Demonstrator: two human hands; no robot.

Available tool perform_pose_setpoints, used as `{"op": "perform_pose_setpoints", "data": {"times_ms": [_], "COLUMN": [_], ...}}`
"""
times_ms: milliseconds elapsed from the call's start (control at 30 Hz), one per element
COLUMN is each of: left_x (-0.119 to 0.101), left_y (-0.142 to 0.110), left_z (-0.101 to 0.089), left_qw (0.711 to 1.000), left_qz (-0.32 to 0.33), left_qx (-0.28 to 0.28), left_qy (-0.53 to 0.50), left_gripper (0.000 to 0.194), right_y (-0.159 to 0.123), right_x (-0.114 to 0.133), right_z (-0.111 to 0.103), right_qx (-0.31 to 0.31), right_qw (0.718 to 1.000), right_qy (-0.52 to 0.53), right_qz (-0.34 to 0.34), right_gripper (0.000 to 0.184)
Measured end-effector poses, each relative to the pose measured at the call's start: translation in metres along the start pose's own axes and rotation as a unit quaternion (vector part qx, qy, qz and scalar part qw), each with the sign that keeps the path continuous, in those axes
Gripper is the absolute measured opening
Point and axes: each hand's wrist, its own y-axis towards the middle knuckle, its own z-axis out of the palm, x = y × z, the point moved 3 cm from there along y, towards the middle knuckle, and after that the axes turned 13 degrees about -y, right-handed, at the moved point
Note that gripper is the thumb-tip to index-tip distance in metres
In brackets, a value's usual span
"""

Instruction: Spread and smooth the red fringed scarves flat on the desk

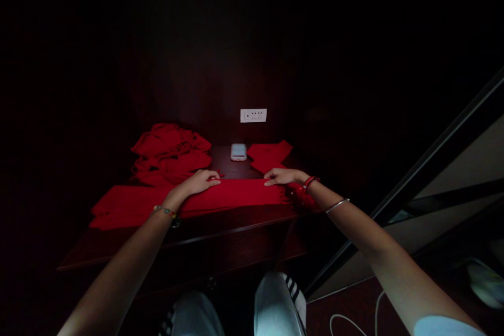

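A long red fringed scarf [244, 192] lies flat across the dark wooden desk, its fringe toward the right end. My left hand [201, 181] is closed on the far edge of the scarf near its middle. Farther right, my right hand [281, 176] pinches the same far edge close to the fringed end. Behind my left hand rises a loose heap of red cloth [169, 147]. Another crumpled red cloth piece [270, 152] lies just beyond my right hand.
A phone [238, 151] with a lit screen lies at the back of the desk [232, 226], below a white wall socket [253, 115]. My knees are under the desk's front edge. At right, a slanted dark frame [394, 205] stands beside a white cable [346, 317] on the floor.
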Motion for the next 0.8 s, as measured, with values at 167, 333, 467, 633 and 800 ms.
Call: {"op": "perform_pose_setpoints", "data": {"times_ms": [167,333,467,633,800], "left_x": [0.026,0.052,0.067,0.076,0.082], "left_y": [-0.011,-0.027,-0.043,-0.059,-0.065], "left_z": [-0.004,-0.021,-0.027,-0.033,-0.045], "left_qw": [0.996,0.992,0.985,0.977,0.982], "left_qz": [-0.054,-0.112,-0.160,-0.198,-0.173], "left_qx": [0.066,0.059,0.061,0.072,0.077], "left_qy": [0.014,-0.006,-0.003,0.025,0.012], "left_gripper": [0.041,0.050,0.055,0.058,0.055], "right_y": [-0.044,-0.075,-0.067,-0.048,-0.051], "right_x": [-0.016,-0.050,-0.071,-0.080,-0.081], "right_z": [-0.034,-0.052,-0.028,-0.016,-0.033], "right_qx": [-0.056,-0.173,-0.148,-0.102,-0.097], "right_qw": [0.996,0.962,0.953,0.961,0.968], "right_qy": [0.059,0.154,0.108,-0.006,-0.022], "right_qz": [0.046,0.147,0.241,0.257,0.229], "right_gripper": [0.033,0.033,0.028,0.025,0.029]}}
